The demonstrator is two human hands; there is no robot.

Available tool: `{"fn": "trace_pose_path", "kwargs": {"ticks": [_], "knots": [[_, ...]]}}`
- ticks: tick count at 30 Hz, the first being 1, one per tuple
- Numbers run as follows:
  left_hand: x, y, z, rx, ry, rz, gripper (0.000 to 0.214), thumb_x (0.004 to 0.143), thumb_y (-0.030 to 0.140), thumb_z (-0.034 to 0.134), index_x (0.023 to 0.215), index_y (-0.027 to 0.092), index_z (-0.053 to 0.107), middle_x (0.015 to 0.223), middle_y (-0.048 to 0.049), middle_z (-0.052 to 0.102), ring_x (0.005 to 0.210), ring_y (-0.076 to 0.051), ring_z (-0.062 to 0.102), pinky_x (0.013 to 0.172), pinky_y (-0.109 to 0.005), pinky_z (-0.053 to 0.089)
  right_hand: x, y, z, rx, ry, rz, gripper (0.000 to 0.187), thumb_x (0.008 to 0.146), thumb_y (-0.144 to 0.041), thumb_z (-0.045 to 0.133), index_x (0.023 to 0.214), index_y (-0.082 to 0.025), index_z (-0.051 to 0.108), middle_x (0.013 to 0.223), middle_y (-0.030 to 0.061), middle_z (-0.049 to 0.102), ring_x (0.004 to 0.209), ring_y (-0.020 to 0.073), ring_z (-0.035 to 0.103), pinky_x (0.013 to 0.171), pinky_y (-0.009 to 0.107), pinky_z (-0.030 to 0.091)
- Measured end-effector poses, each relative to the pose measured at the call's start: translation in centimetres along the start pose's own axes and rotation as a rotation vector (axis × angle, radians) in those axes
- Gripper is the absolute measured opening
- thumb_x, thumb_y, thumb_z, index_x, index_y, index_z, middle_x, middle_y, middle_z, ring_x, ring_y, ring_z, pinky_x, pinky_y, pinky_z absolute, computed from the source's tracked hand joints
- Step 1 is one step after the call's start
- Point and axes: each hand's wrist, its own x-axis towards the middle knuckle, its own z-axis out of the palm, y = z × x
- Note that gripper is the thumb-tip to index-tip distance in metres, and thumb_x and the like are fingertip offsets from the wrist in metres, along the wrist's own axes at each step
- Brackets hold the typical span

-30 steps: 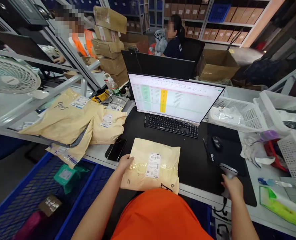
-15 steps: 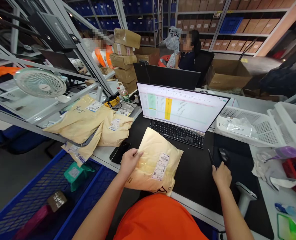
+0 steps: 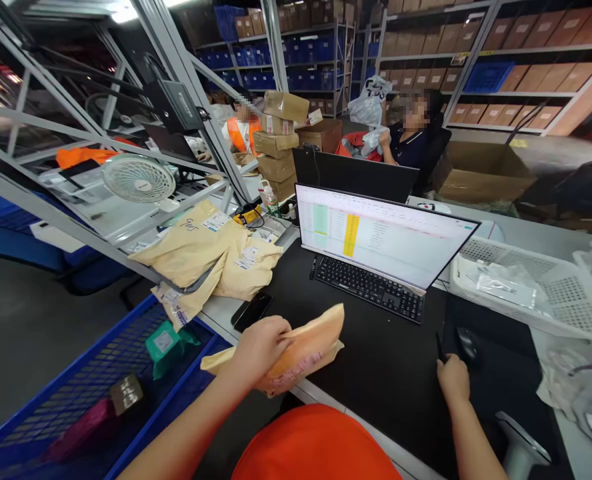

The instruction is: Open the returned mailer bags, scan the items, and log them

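My left hand (image 3: 259, 348) is closed on a beige padded mailer (image 3: 301, 350), holding it lifted and tilted edge-on above the desk's front edge. My right hand (image 3: 453, 377) rests on the black desk mat (image 3: 386, 360) just below the black mouse (image 3: 467, 343), fingers curled, with nothing visible in it. A handheld scanner (image 3: 521, 443) stands at the lower right, apart from that hand.
A monitor (image 3: 381, 235) and keyboard (image 3: 369, 288) stand ahead. Several beige mailers (image 3: 201, 257) and a black phone (image 3: 251, 311) lie at the left. A blue wire cart (image 3: 76, 393) sits below left. White baskets (image 3: 526, 287) are at the right. Two people sit behind.
My left hand lifted the mailer off the mat and swung it left, turning it edge-on. My right hand let go of the scanner and moved up beside the mouse.
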Motion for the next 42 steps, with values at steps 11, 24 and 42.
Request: {"fn": "trace_pose_path", "kwargs": {"ticks": [11,24,42], "knots": [[-0.5,-5.9,0.7,0.065,0.03,-0.262,0.028,0.097,0.04,0.04,0.078,0.023,0.053,0.082,-0.005,0.066,0.082,-0.024,0.064,0.071,-0.031,0.04,-1.8,0.1,0.8,0.067,0.01,0.018,0.052,0.096,-0.033,0.037,0.138,-0.004,0.049,0.127,0.0268,0.06,0.115,0.0381,0.064,0.095,0.047,0.05],[-1.4,-7.1,2.0,-0.603,0.004,-0.213,0.042,0.084,0.059,0.058,0.068,0.02,0.059,0.068,0.0003,0.057,0.068,-0.018,0.052,0.061,-0.026,0.038,-5.3,-1.1,1.5,0.236,0.091,0.047,0.054,0.09,-0.036,0.034,0.13,-0.005,0.052,0.123,0.0273,0.062,0.115,0.039,0.062,0.097,0.048,0.048],[2.4,-12.8,6.7,-0.978,0.133,-0.492,0.059,0.057,0.068,0.073,0.085,0.016,0.065,0.074,-0.0053,0.071,0.068,-0.022,0.063,0.066,-0.033,0.05,-10.8,-2.4,2.6,0.406,-0.028,-0.031,0.056,0.081,-0.05,0.041,0.118,-0.012,0.06,0.111,0.0218,0.071,0.087,0.0326,0.071,0.084,0.044,0.052]]}}
